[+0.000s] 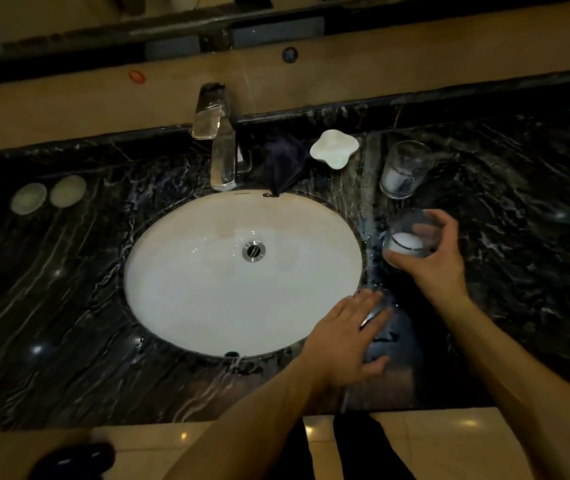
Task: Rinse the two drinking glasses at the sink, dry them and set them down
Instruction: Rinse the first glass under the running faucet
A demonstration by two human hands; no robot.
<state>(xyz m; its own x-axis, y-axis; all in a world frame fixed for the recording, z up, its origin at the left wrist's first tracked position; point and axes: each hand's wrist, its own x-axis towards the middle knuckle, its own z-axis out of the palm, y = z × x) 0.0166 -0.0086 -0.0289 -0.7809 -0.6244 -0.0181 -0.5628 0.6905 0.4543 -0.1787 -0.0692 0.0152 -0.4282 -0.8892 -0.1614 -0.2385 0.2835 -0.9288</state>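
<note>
Two clear drinking glasses stand to the right of the white oval sink (172, 306). The far glass (404, 169) stands upright on the dark marble counter (69, 323). My right hand (432, 258) is wrapped around the near glass (410, 237), which rests on or just above the counter; something white shows at its bottom. My left hand (346, 341) hovers flat, fingers spread, over the sink's right front rim and holds nothing. A dark cloth (283, 164) lies crumpled behind the sink, beside the chrome faucet (219, 140).
A white soap dish (334, 148) sits between the cloth and the far glass. Two pale round coasters (48, 197) lie on the counter at left. The counter's front edge runs just below my forearms, with tiled floor beyond it. A beige backsplash ledge rises behind the faucet.
</note>
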